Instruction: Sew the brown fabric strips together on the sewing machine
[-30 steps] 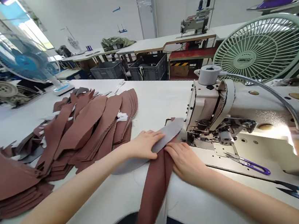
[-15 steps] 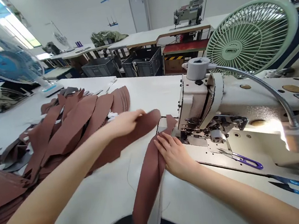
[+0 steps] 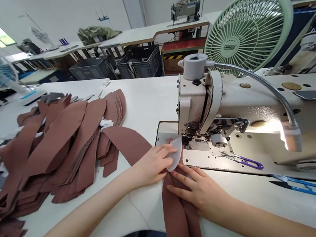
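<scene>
My left hand point(image 3: 152, 166) pinches the end of a brown fabric piece point(image 3: 132, 141), whose folded-over tip shows a pale grey underside beside the sewing machine's needle area. The rest of that piece trails left toward the stack. My right hand point(image 3: 199, 189) lies with fingers spread on a long brown fabric strip point(image 3: 175, 217), which hangs over the table's front edge. Its fingertips touch the fabric just below the grey tip. The sewing machine point(image 3: 196, 101) stands right of both hands, and its presser foot is partly hidden.
A pile of brown fabric pieces point(image 3: 70, 141) covers the left of the table. Purple-handled thread snips point(image 3: 248, 161) lie on the machine bed, and blue thread snips point(image 3: 309, 188) nearer me. A green fan point(image 3: 230, 46) stands behind the machine, with grey crates point(image 3: 142, 64) beyond.
My left hand has brought the fabric piece right and down onto the strip, turning its end to show grey. My right hand has slid slightly down the strip. The view has shifted right.
</scene>
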